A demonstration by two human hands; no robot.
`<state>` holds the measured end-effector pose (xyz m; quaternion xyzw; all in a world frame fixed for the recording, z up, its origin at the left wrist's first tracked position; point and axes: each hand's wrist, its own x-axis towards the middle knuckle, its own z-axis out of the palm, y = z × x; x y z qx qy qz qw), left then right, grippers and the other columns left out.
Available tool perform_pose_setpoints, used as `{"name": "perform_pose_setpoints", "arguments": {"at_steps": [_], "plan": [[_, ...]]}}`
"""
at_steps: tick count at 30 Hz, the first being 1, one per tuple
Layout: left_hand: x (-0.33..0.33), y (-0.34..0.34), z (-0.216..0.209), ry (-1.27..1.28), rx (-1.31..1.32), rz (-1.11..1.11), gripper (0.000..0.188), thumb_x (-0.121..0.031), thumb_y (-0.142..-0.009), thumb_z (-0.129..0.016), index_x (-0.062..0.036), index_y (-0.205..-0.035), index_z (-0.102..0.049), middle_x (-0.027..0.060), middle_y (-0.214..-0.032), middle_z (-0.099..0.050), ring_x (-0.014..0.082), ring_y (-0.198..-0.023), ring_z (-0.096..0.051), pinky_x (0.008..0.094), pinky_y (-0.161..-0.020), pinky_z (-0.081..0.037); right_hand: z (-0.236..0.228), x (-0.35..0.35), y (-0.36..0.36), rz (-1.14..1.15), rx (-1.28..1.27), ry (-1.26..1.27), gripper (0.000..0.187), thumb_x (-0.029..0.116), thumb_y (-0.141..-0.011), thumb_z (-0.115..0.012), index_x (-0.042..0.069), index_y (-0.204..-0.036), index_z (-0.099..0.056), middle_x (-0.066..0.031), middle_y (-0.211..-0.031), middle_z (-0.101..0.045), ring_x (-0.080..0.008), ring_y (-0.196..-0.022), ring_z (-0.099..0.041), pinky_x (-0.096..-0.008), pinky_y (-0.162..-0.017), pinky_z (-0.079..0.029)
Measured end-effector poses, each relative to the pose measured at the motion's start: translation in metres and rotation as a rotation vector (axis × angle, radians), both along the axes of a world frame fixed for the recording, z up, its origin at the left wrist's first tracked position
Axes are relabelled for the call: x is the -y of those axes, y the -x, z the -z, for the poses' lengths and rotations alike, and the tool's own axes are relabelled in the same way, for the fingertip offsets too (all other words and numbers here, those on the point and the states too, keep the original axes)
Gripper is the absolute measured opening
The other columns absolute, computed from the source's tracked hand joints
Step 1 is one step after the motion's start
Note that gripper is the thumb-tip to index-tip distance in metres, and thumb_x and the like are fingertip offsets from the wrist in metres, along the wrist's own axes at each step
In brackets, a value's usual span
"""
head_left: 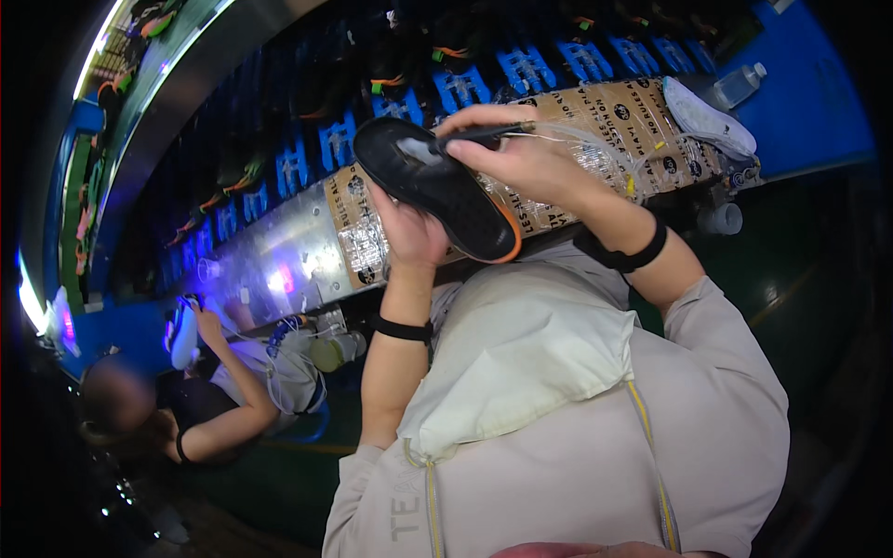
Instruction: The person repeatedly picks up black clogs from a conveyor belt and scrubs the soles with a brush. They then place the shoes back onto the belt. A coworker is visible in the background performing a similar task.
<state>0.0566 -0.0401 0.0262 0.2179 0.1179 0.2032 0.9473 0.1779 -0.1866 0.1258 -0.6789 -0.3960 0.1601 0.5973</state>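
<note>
My left hand [412,229] is closed around the underside of a black shoe sole [468,216] with an orange edge at its near end. The sole is tilted, its hollow inner face toward me. My right hand [535,169] grips a dark-handled brush [476,137], from which a clear thin tube [595,139] runs to the right. The brush end touches the inner face, where a wet whitish smear [419,151] lies. Both hands are above a bench edge covered with printed brown tape [609,116].
A white shoe part [709,119] lies at the bench's right end, near a clear bottle [739,86]. Below it hangs a clear cup [719,219]. Blue racks [460,86] with dark shoes line the far side. At left, a co-worker [219,409] holds a pale shoe part [183,337].
</note>
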Motion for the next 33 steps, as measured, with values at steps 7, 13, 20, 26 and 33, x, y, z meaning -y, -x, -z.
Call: {"name": "perform_pose_setpoints", "arguments": {"at_steps": [7, 13, 20, 26, 33], "plan": [[0.009, 0.008, 0.014, -0.128, 0.031, 0.054, 0.078, -0.072, -0.110, -0.031, -0.0137, -0.157, -0.051, 0.0101, -0.156, -0.056, 0.0287, -0.145, -0.053, 0.0451, -0.126, -0.040, 0.026, -0.013, 0.002, -0.200, 0.177, -0.164, 0.026, 0.015, -0.094, -0.078, 0.002, -0.117, -0.079, -0.0120, -0.108, -0.080, -0.0199, -0.098, -0.074, -0.0308, -0.089, -0.058], [0.014, 0.005, -0.009, -0.059, -0.056, 0.037, 0.082, -0.076, -0.107, -0.034, -0.0134, -0.157, -0.050, 0.0110, -0.155, -0.056, 0.0296, -0.143, -0.054, 0.0477, -0.124, -0.042, 0.012, -0.010, -0.004, -0.074, -0.067, -0.108, 0.026, 0.016, -0.094, -0.079, 0.004, -0.117, -0.080, -0.0101, -0.106, -0.079, -0.0168, -0.099, -0.073, -0.0316, -0.090, -0.058], [-0.008, 0.006, -0.003, -0.052, 0.177, 0.018, 0.070, -0.065, -0.108, -0.044, -0.0104, -0.150, -0.058, 0.0116, -0.147, -0.063, 0.0282, -0.137, -0.060, 0.0461, -0.121, -0.047, -0.001, 0.002, -0.004, -0.180, 0.071, -0.034, 0.025, 0.015, -0.090, -0.080, 0.005, -0.113, -0.082, -0.0151, -0.101, -0.078, -0.0294, -0.096, -0.076, -0.0379, -0.087, -0.059], [-0.025, 0.003, -0.012, -0.192, 0.302, 0.026, 0.071, -0.067, -0.105, -0.047, -0.0126, -0.148, -0.061, 0.0103, -0.143, -0.067, 0.0307, -0.129, -0.066, 0.0509, -0.116, -0.051, -0.006, 0.006, 0.013, -0.402, 0.309, -0.085, 0.026, 0.015, -0.088, -0.080, 0.005, -0.112, -0.081, -0.0148, -0.099, -0.078, -0.0331, -0.094, -0.074, -0.0422, -0.087, -0.058], [-0.040, -0.002, -0.031, 0.024, 0.340, 0.090, 0.102, -0.088, -0.087, -0.056, -0.0030, -0.143, -0.058, 0.0200, -0.126, -0.066, 0.0368, -0.112, -0.063, 0.0522, -0.107, -0.051, -0.015, 0.004, 0.030, -0.433, 0.510, -0.057, 0.024, 0.014, -0.088, -0.081, 0.008, -0.111, -0.081, -0.0120, -0.101, -0.076, -0.0304, -0.096, -0.073, -0.0402, -0.085, -0.055]]}}
